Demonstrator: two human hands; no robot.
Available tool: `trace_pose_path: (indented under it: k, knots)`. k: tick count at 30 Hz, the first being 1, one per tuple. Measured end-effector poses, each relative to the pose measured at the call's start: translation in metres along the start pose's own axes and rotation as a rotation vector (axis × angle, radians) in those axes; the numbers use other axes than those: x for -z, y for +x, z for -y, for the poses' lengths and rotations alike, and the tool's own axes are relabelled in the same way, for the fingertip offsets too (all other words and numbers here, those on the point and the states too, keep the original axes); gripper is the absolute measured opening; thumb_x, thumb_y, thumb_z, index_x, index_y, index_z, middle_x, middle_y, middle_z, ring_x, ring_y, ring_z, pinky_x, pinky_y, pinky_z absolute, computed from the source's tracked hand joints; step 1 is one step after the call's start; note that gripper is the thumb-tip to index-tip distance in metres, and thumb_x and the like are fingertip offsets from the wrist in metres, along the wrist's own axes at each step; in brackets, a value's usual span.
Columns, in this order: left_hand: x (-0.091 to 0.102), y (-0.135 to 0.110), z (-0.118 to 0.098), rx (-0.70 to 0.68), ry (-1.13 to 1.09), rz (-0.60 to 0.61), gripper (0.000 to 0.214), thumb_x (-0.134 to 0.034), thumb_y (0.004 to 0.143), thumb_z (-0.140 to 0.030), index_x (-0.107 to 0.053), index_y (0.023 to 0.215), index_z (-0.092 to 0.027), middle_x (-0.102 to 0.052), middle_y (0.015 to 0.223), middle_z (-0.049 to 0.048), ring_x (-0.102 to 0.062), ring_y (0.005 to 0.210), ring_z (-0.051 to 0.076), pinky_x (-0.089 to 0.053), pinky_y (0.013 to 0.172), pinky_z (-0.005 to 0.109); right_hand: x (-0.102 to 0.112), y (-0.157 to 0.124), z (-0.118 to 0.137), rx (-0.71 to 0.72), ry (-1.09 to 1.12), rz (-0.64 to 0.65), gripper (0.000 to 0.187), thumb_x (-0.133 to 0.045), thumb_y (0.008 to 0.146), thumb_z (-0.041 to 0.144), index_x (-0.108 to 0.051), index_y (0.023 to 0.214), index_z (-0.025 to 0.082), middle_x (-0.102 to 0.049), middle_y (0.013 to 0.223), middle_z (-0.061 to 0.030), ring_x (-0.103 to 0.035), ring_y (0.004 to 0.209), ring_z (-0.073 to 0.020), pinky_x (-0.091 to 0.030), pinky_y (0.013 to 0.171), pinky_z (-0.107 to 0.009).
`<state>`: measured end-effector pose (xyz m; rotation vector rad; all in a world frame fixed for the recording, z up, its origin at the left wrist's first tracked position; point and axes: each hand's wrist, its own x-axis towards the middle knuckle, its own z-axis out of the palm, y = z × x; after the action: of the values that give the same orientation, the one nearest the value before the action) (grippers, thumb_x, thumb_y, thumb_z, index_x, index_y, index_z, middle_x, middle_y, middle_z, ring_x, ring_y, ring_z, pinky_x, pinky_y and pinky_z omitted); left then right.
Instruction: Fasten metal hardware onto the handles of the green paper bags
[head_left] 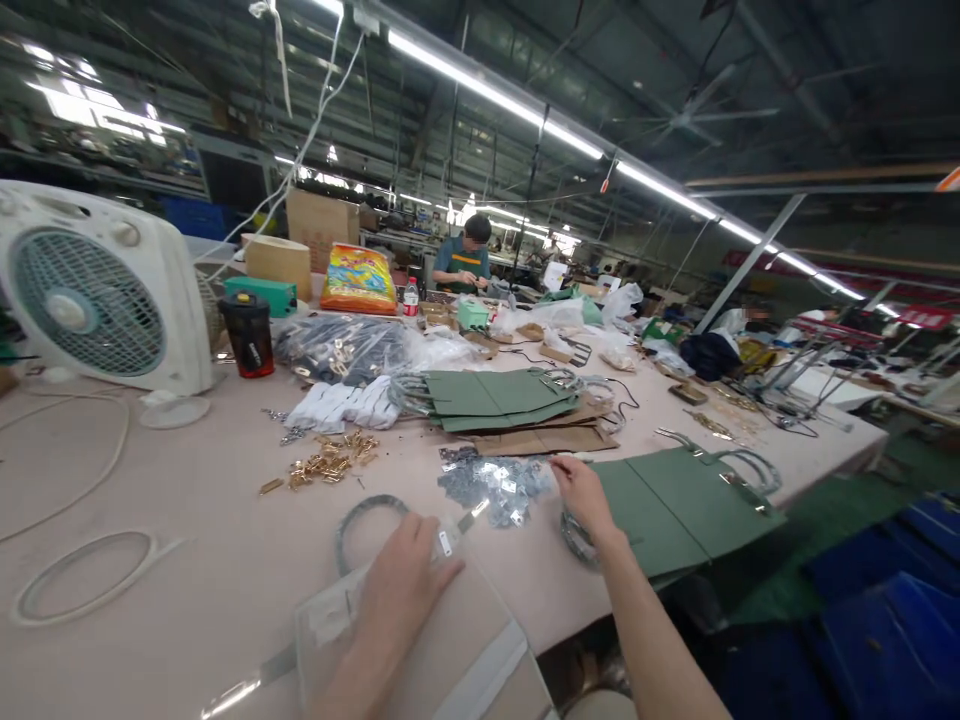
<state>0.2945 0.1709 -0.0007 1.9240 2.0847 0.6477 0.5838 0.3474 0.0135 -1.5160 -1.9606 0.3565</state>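
My left hand (401, 580) is closed over the upper edge of a pale bag panel (480, 620), which has a wrapped loop handle (360, 515) and a metal strip at its corner. My right hand (581, 490) is raised at the right edge of a pile of small silvery metal plates (495, 485), fingertips pinched together; whatever they hold is too small to make out. Just right of that hand lie green bag panels (667, 500) with wrapped handles. Gold-coloured metal fittings (334, 460) are heaped left of the plates.
Beyond the plates lies a stack of green panels (499, 395). At left stand a white fan (105, 290) and a dark tumbler (249, 335); a white ring (82, 575) lies nearer. A co-worker (461, 260) sits across the table. Blue bins (885, 640) stand at lower right.
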Motion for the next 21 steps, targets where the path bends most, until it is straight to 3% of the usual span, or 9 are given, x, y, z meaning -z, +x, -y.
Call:
trace_pose_path:
  k: [5, 9, 12, 15, 18, 21]
  knots:
    - [0.001, -0.003, 0.000, 0.005, -0.025, -0.010, 0.028, -0.071, 0.091, -0.033, -0.061, 0.114, -0.022, -0.058, 0.111, 0.0047, -0.063, 0.104, 0.024, -0.046, 0.087, 0.033, -0.003, 0.021, -0.026, 0.033, -0.124, 0.209, 0.031, -0.061, 0.081, 0.015, -0.081, 0.104, 0.022, -0.078, 0.115, -0.0094, -0.070, 0.108, -0.0251, -0.047, 0.099, -0.032]
    - [-0.004, -0.003, 0.004, -0.017, -0.070, -0.026, 0.024, -0.069, 0.090, -0.029, -0.061, 0.113, -0.023, -0.059, 0.110, 0.0041, -0.063, 0.103, 0.024, -0.047, 0.088, 0.033, -0.013, 0.028, -0.031, 0.021, -0.205, 0.283, 0.021, -0.066, 0.077, 0.015, -0.083, 0.086, 0.024, -0.081, 0.095, -0.0063, -0.072, 0.096, -0.0236, -0.048, 0.089, -0.029]
    - [-0.004, -0.007, 0.008, -0.061, -0.120, -0.014, 0.028, -0.071, 0.087, -0.022, -0.062, 0.113, -0.023, -0.060, 0.112, 0.0047, -0.062, 0.107, 0.025, -0.049, 0.091, 0.034, -0.015, 0.032, -0.030, -0.002, -0.230, 0.288, 0.014, -0.067, 0.075, 0.016, -0.080, 0.074, 0.021, -0.079, 0.077, -0.0063, -0.071, 0.079, -0.0220, -0.047, 0.076, -0.028]
    - [0.005, -0.021, 0.016, -0.122, -0.156, -0.026, 0.044, -0.076, 0.083, -0.017, -0.058, 0.123, -0.025, -0.061, 0.122, 0.0060, -0.059, 0.116, 0.027, -0.049, 0.098, 0.039, -0.012, 0.030, -0.024, 0.006, -0.204, 0.278, 0.012, -0.068, 0.074, 0.018, -0.075, 0.065, 0.020, -0.076, 0.071, -0.0075, -0.069, 0.073, -0.0224, -0.045, 0.072, -0.030]
    - [0.020, -0.046, 0.035, -0.155, -0.166, -0.118, 0.056, -0.081, 0.079, -0.016, -0.056, 0.128, -0.025, -0.060, 0.130, 0.0071, -0.055, 0.122, 0.030, -0.048, 0.104, 0.045, -0.004, 0.022, -0.022, 0.038, -0.121, 0.268, 0.013, -0.068, 0.076, 0.025, -0.072, 0.064, 0.022, -0.075, 0.072, -0.0109, -0.068, 0.073, -0.0256, -0.045, 0.073, -0.035]
    - [0.033, -0.076, 0.063, -0.087, -0.210, -0.240, 0.056, -0.086, 0.076, -0.019, -0.057, 0.123, -0.023, -0.059, 0.126, 0.0081, -0.055, 0.120, 0.029, -0.049, 0.104, 0.047, -0.002, 0.016, -0.024, 0.011, -0.013, 0.142, 0.016, -0.069, 0.081, 0.040, -0.074, 0.076, 0.025, -0.075, 0.083, -0.0175, -0.066, 0.072, -0.0275, -0.043, 0.072, -0.043]
